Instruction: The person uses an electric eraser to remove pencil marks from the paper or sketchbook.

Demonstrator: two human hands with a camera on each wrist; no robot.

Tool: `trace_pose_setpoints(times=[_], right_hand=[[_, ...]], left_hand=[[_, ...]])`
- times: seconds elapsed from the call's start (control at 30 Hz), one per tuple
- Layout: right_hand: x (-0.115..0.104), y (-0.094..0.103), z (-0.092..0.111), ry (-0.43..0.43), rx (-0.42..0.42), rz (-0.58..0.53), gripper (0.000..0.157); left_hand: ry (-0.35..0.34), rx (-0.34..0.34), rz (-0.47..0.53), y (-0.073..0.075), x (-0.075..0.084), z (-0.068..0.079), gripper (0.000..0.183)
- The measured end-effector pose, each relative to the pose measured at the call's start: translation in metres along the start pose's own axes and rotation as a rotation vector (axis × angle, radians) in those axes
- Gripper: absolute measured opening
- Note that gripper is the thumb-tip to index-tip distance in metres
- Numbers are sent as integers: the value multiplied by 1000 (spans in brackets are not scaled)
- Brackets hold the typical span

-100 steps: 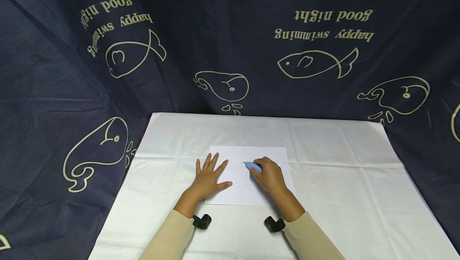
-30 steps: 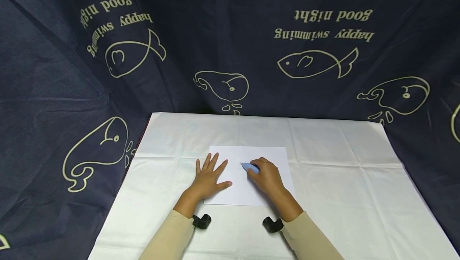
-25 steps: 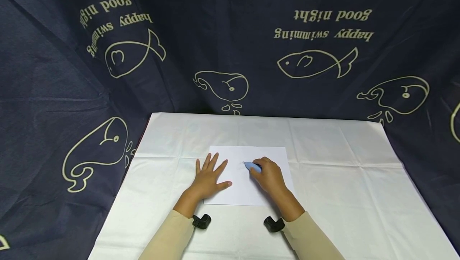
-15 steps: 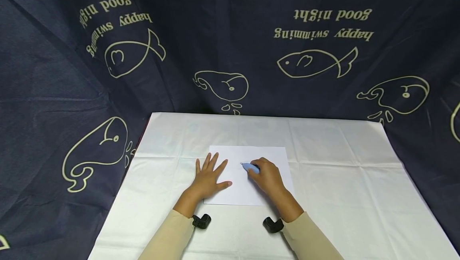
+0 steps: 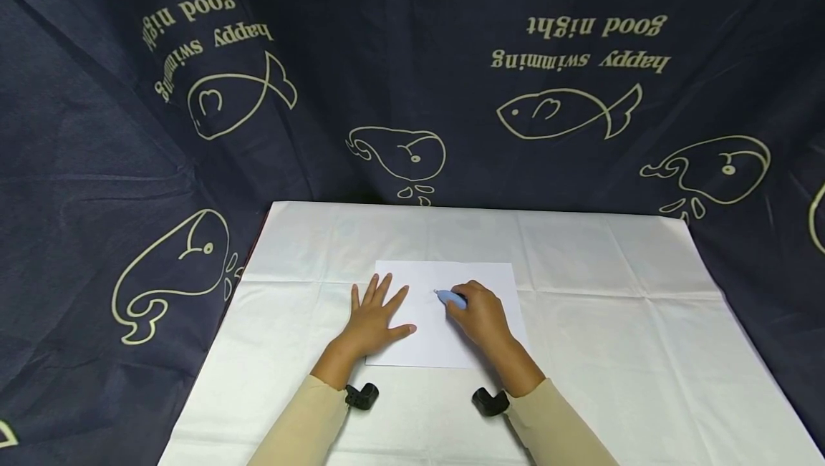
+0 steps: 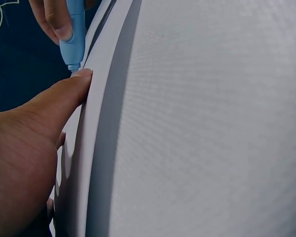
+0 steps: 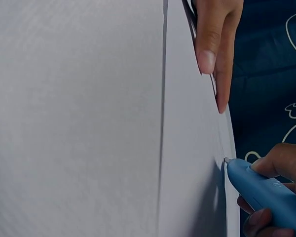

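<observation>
A sheet of white paper [image 5: 422,351] lies on the table, and my left hand [image 5: 372,324] rests flat across its left part with the fingers spread. My right hand [image 5: 485,317], above the paper's right half, grips a chunky light blue electric eraser [image 5: 452,299]. Its narrow tip points left and sits right at the paper near the middle, where faint marks show. In the right wrist view, fingers curl round the eraser [image 7: 269,195], with the thumb along its top and a small pale tip at the sheet. From the left wrist, the eraser [image 6: 75,42] appears beyond my left thumb.
A white creased cloth [image 5: 612,351] covers the table around the paper. Behind the table and at its sides hangs a dark blue curtain [image 5: 412,58] with fish and whale outlines. Black wrist cameras [image 5: 362,397] sit at both beige sleeves [image 5: 303,423].
My right hand shifts the eraser slightly left and right in short strokes, now a little right of where it was half a second ago. My left hand stays still on the paper.
</observation>
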State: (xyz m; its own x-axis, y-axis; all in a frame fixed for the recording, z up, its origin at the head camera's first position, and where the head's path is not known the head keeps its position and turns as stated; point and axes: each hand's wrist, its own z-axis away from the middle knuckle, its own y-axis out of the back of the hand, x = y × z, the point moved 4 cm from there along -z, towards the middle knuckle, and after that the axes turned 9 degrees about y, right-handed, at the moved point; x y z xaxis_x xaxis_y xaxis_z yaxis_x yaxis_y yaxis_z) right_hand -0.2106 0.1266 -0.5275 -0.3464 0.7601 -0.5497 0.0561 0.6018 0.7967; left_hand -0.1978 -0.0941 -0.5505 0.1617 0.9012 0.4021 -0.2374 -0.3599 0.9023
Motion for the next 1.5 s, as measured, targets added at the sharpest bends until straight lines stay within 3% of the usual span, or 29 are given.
trace_pose_setpoints(times=[0.13, 0.37, 0.63, 0.9, 1.23, 1.5], right_hand=[[1, 2, 0, -8, 29, 30, 25], [-2, 0, 0, 3, -11, 14, 26], [3, 6, 2, -24, 28, 40, 26], [-4, 0, 0, -16, -17, 27, 26], [5, 10, 3, -45, 24, 49, 25], [-2, 4, 3, -7, 0, 33, 25]], left_hand=[[0, 1, -7, 0, 0, 0, 79], [-1, 0, 3, 0, 0, 0, 79], [-1, 4, 11, 0, 0, 0, 79], [1, 1, -6, -1, -1, 0, 79], [2, -1, 6, -2, -1, 1, 79], [2, 1, 6, -1, 0, 1, 79]])
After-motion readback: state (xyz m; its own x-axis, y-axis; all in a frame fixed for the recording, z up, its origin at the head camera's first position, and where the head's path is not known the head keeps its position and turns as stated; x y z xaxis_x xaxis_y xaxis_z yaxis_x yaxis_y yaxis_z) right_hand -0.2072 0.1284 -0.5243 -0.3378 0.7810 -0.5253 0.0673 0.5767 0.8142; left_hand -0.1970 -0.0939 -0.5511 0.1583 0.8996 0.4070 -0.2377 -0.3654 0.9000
